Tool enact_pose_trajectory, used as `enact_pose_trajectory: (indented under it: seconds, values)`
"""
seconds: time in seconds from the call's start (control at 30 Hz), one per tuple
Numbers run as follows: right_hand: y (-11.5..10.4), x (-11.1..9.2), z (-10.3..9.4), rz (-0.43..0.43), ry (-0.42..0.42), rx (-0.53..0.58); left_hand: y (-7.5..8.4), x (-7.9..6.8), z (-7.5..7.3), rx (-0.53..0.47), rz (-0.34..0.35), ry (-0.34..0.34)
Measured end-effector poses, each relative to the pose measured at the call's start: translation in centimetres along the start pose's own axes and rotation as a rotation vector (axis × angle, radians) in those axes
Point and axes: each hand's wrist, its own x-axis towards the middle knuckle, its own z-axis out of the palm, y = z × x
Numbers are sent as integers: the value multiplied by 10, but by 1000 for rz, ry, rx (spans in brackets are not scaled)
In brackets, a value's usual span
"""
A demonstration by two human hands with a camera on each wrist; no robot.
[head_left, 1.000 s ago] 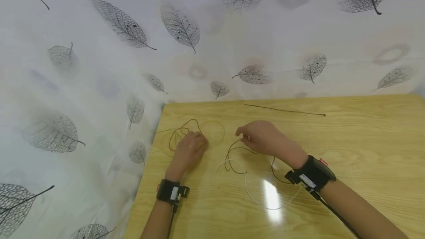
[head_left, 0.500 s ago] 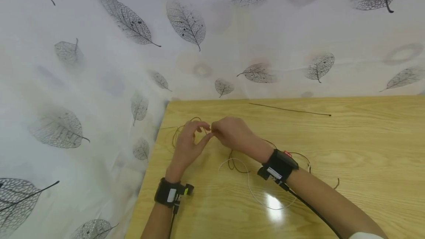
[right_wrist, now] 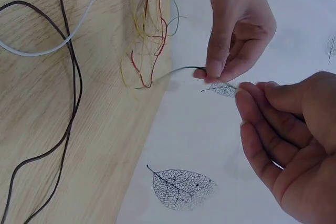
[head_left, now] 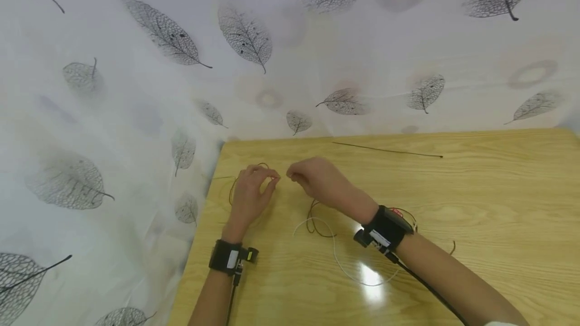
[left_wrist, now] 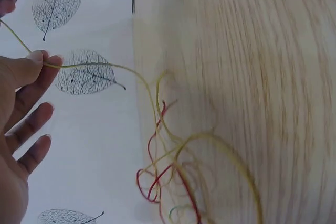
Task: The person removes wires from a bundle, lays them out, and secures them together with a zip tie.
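Note:
My left hand (head_left: 246, 190) is raised over the left end of the table, thumb and index finger pinching a thin cord (left_wrist: 113, 65). It looks yellow in the left wrist view and green in the right wrist view. Just to the right, my right hand (head_left: 321, 180) holds the same strand at its fingertips (right_wrist: 243, 92), with a short length stretched between both hands. From the left pinch the cord runs down to a loose tangle of yellow (left_wrist: 242, 163) and red cords (left_wrist: 188, 190) on the table, mostly hidden behind my left hand in the head view.
A dark cord (right_wrist: 76, 87) lies looped below my right forearm, beside a curved white cord (head_left: 337, 260). Another dark cord (head_left: 385, 150) lies stretched along the back edge of the wood-grain table (head_left: 498, 190). Leaf-patterned cloth (head_left: 254, 99) borders the table behind and left.
My right hand has moved left from above the dark cord to my left hand. The left hand has lifted off the tangle. Fingertips that met half a second ago are now slightly apart.

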Motion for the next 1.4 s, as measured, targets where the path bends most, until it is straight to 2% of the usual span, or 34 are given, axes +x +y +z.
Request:
enact_pose_trajectory:
  seconds: [0.13,0.27,0.47,0.57,0.73,0.93,1.13,1.3,1.4]
  values:
    - [7,-3,-3,55,70,-58,-3,1,-2,14,23,-22]
    - [14,-8,-9,86,123,-132,-7,-2,-5,9,21,-6]
    - [27,-24,-28,137,152,-116,-20,-11,-14,28,9,-26]
    - [36,-34,-43,172,174,-83,-29,-20,-23,68,-28,-21]
    - [53,-53,-67,196,229,-43,-42,-32,-38,94,-95,39]
    - [66,-78,-88,228,276,-51,-47,-36,-50,106,-118,24]
    - [76,-104,-111,298,344,-76,-54,-43,-58,144,-165,37]
    - [86,-125,-128,324,402,-129,-59,-44,-67,148,-177,50]
    - [93,-139,-137,374,413,-147,-61,-45,-72,148,-185,67]
